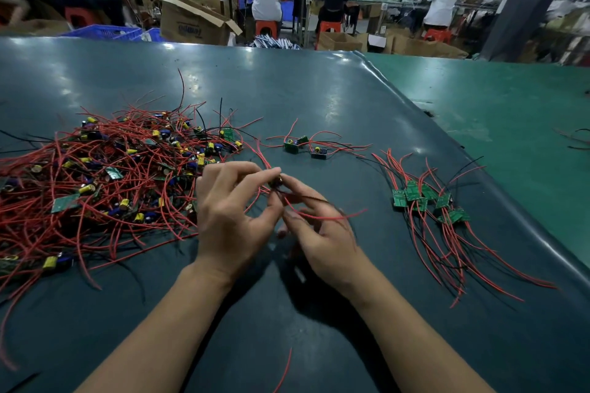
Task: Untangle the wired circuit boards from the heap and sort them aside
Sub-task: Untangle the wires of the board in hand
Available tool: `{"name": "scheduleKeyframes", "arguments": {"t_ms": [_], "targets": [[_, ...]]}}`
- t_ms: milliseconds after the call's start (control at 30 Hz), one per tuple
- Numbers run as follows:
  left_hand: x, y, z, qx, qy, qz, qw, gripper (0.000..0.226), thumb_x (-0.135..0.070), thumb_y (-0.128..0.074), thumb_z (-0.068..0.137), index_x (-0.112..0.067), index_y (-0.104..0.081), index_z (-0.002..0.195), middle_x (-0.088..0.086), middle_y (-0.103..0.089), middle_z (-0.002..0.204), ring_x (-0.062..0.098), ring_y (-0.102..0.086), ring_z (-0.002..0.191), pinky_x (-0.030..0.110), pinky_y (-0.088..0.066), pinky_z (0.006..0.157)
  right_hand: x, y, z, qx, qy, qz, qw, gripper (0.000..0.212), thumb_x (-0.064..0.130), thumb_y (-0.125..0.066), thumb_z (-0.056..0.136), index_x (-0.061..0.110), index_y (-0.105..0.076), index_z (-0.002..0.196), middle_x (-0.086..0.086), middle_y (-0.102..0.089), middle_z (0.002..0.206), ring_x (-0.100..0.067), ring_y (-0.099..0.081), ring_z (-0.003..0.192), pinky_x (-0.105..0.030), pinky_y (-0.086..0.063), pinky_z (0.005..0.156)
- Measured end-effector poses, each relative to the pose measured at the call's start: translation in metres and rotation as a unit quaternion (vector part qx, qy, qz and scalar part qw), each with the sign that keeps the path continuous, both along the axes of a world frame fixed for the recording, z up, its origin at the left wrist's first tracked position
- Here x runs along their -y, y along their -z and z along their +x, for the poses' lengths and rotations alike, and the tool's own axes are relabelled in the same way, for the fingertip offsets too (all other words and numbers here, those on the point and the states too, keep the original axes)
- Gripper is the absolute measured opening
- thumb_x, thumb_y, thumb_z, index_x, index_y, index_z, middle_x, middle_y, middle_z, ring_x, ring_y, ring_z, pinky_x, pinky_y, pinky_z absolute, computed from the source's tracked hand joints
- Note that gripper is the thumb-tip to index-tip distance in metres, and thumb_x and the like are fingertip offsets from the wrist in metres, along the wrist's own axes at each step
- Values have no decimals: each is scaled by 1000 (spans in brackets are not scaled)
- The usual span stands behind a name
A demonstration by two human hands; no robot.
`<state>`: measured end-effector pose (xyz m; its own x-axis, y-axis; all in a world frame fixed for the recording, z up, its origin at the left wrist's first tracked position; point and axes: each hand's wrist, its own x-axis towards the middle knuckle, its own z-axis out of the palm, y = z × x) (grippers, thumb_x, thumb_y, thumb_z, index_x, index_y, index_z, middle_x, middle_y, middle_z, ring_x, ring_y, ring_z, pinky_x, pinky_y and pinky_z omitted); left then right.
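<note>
Head view. Item: wired circuit board (276,182), small, with thin red and black leads; held above the dark green table mat (319,99), between the heap and the sorted lot.

Left hand (230,217): thumb and forefinger are closed in a pinch on the board; remaining fingers are spread apart.

Right hand (322,233): fingertips are pinched on the board's leads just beside the left-hand pinch; the exact finger count on the wire cannot be told through blur.

Heap (105,182): tangled red wires, capacitors and boards, at left, touching nothing held except trailing leads.

Sorted boards (427,201): laid at right, leads combed towards the near edge.

Two loose boards (303,147): lie beyond the hands.

Handling, judged: light; board rigid, leads limp and springy, solder joints likely fragile. Hold is best taken on the board edges; leads to be drawn out singly, never yanked.
</note>
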<state>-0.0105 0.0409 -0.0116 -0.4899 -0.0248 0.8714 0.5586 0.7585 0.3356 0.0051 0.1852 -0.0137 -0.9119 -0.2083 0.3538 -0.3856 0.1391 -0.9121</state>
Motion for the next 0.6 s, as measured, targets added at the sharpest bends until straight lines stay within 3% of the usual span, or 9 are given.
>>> {"name": "scheduleKeyframes", "arguments": {"t_ms": [67,200,367,467,600], "targets": [[1,-1,-2,-4,14,-41,999,24,-12,-74,77,-13,-76,101,6,-69,108,31,-59,106,50,-44,89,1,-5,1,44,-3,-77,996,37,2,-54,97,20,-57,129,-5,-69,104,-10,-61,74,-26,-52,55],[-2,-2,-3,4,99,-71,993,23,-13,-69,86,-9,-73,108,3,-69,117,26,-58,122,49,-43,98,-4,-13,1,86,9,-197,977,21,7,-51,99,18,-67,106,3,-72,85,-11,-67,67,-22,-50,44],[-2,-3,1,34,131,-38,990,25,-8,-70,85,-6,-70,110,9,-67,108,26,-62,102,50,-49,85,-11,-17,-1,121,15,-238,964,16,15,-59,94,14,-74,97,-5,-71,86,-14,-64,66,-22,-44,42],[0,-4,2,5,127,-49,991,21,-5,-71,87,-4,-73,107,10,-67,103,27,-62,92,46,-50,78,-11,-16,-4,147,41,-255,955,16,27,-69,79,15,-78,85,-3,-69,79,-13,-59,60,-21,-40,40],[-1,-5,1,-24,120,-66,990,16,-7,-73,87,-5,-75,103,9,-69,98,25,-64,85,45,-49,74,-10,-12,-7,175,89,-250,948,22,33,-71,76,12,-73,73,-2,-64,68,-13,-55,48,-19,-38,37]]}}
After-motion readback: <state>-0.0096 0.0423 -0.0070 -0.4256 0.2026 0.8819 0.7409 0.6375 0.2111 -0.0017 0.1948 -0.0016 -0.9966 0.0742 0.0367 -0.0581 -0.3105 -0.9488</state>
